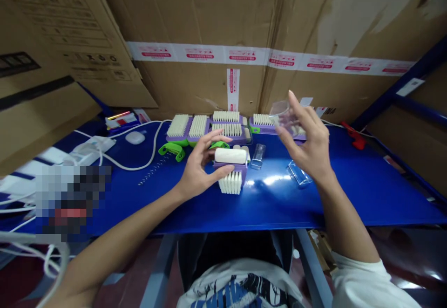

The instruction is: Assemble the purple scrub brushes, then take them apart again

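My left hand grips a purple block with a white ribbed roller on top and pale bristles facing me. Its thumb presses on the near side, and the fingers curl round behind. Raised to the right, my right hand pinches a clear plastic piece between thumb and fingers. Two more clear plastic pieces, one upright and one lying flatter, rest on the blue table between and below the hands. Behind stand several purple blocks with white bristles. A bright green clip-like part lies left of my left hand.
A line of tiny screw-like parts runs along the blue table. At left are a white mouse, cables and a power strip. A red tool lies at right. Cardboard walls the back.
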Demonstrator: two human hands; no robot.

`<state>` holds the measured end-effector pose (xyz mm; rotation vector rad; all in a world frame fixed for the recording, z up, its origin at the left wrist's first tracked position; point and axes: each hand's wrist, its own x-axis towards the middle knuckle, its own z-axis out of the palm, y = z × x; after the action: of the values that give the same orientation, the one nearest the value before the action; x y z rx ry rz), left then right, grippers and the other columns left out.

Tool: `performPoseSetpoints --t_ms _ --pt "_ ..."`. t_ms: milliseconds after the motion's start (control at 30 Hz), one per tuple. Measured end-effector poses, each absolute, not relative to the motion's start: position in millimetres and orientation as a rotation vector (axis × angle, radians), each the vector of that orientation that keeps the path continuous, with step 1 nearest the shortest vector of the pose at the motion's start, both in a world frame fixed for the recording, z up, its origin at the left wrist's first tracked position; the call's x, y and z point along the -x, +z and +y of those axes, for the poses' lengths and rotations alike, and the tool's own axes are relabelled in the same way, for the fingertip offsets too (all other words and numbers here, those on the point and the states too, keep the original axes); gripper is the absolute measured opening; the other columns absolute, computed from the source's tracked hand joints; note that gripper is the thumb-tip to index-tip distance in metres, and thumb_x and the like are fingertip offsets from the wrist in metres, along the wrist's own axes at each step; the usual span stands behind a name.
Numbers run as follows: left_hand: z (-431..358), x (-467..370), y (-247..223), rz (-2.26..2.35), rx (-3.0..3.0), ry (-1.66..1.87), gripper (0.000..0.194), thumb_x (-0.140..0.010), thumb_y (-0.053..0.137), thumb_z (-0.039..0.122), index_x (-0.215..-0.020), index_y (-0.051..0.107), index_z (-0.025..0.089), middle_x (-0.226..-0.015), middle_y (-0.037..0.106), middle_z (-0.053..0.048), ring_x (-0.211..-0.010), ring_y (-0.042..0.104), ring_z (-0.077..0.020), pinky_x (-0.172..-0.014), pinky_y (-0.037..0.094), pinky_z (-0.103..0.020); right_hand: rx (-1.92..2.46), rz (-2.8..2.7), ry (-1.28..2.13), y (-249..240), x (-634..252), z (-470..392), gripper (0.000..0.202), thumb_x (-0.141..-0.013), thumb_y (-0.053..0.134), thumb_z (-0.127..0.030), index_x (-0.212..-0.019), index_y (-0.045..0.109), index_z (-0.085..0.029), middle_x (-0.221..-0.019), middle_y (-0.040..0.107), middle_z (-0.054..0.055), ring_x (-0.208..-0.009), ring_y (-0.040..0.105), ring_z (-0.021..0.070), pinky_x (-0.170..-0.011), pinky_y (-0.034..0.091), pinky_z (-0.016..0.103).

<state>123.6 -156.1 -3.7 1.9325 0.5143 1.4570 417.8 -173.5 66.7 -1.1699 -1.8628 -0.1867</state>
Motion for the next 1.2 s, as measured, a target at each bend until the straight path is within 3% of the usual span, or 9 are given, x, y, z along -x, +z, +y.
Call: performPoseSetpoints --t_ms 67,267,500,567,667,833,933,1067,1200 --pt "-155.3 -126.1 -8.4 0.484 -1.853 1.391 0.086 -0.094 0.098 0.043 -0.168 0.053 0.034 -0.142 0.076 -0.011 -0.113 0.082 -0.0229 -0.094 0.068 -0.031 0.873 -1.971 -0.057 70.2 -398.8 -181.5 0.069 -0.114 0.066 -0.049 -0.177 0.048 -0.028 -0.134 0.081 0.010 -0.110 0.077 0.0265 -0.103 0.067 0.047" --pt "-157.5 -126.2 -11.0 0.535 -1.794 1.155 0.096 -0.094 0.096 0.052 -0.172 0.043 0.034 -0.151 0.072 -0.014 -0.122 0.081 -0.0336 -0.104 0.070 -0.048 0.641 -2.337 -0.052 65.1 -364.8 -191.2 0.040 -0.118 0.062 -0.039 -0.153 0.074 -0.024 -0.126 0.081 0.013 -0.115 0.076 0.0283 -0.104 0.065 0.051" --pt "-154.0 -124.5 -16.5 0.382 -1.736 0.942 0.125 -0.094 0.088 0.074 -0.183 0.010 0.035 -0.167 0.059 -0.022 -0.150 0.067 -0.0432 -0.126 0.056 -0.062 0.788 -2.403 -0.003 61.6 -372.5 -192.4 0.050 -0.119 0.060 -0.042 -0.165 0.065 -0.024 -0.132 0.078 0.015 -0.110 0.077 0.0263 -0.093 0.068 0.044" --pt "-147.7 -122.3 -15.9 0.396 -1.762 0.959 0.110 -0.102 0.075 0.078 -0.182 0.015 0.032 -0.168 0.058 -0.023 -0.152 0.064 -0.0402 -0.129 0.053 -0.061 0.823 -2.341 0.086 56.1 -377.9 -185.7 0.054 -0.117 0.064 -0.046 -0.165 0.065 -0.024 -0.125 0.079 0.013 -0.100 0.076 0.0241 -0.089 0.068 0.042" --pt "-125.2 -105.3 -8.7 0.632 -1.840 1.182 0.075 -0.114 0.057 0.069 -0.172 0.036 0.027 -0.158 0.066 -0.021 -0.147 0.066 -0.0350 -0.128 0.052 -0.059 0.985 -2.080 0.283 50.8 -399.6 -166.5 0.055 -0.110 0.072 -0.053 -0.159 0.069 -0.028 -0.137 0.080 0.011 -0.112 0.078 0.0265 -0.095 0.070 0.045" --pt "-63.2 -41.5 -4.9 1.640 -2.121 1.467 0.048 -0.094 0.077 0.037 -0.138 0.065 0.020 -0.149 0.069 -0.019 -0.150 0.058 -0.0434 -0.135 0.040 -0.068 1.395 -1.343 0.390 42.3 -464.4 -124.4 0.066 -0.100 0.066 -0.056 -0.155 0.057 -0.021 -0.150 0.070 0.022 -0.104 0.081 0.0330 -0.068 0.072 0.050" --pt "-34.2 -10.8 -19.3 1.914 -1.985 1.265 0.049 -0.088 0.080 0.037 -0.131 0.064 0.018 -0.145 0.069 -0.023 -0.154 0.054 -0.0501 -0.133 0.038 -0.073 1.610 -1.150 0.203 29.4 -486.7 -105.7 0.075 -0.091 0.074 -0.056 -0.152 0.053 -0.016 -0.147 0.069 0.028 -0.098 0.080 0.0360 -0.066 0.070 0.052" --pt "-20.3 -1.9 -35.4 1.915 -1.912 1.058 0.066 -0.086 0.081 0.043 -0.140 0.060 0.012 -0.148 0.068 -0.031 -0.153 0.058 -0.0557 -0.126 0.047 -0.073 1.970 -1.398 -0.054 10.4 -484.6 -96.5 0.073 -0.107 0.051 -0.063 -0.150 0.056 -0.004 -0.134 0.071 0.034 -0.115 0.075 0.0435 -0.091 0.066 0.060" --pt "-23.1 -6.1 -29.8 1.945 -1.938 0.938 0.078 -0.089 0.073 0.042 -0.155 0.053 0.005 -0.159 0.063 -0.037 -0.157 0.057 -0.0570 -0.128 0.047 -0.070 2.108 -1.597 -0.146 -4.5 -473.9 -97.9 0.078 -0.113 0.037 -0.064 -0.128 0.075 0.002 -0.134 0.067 0.041 -0.132 0.065 0.0520 -0.110 0.054 0.068"
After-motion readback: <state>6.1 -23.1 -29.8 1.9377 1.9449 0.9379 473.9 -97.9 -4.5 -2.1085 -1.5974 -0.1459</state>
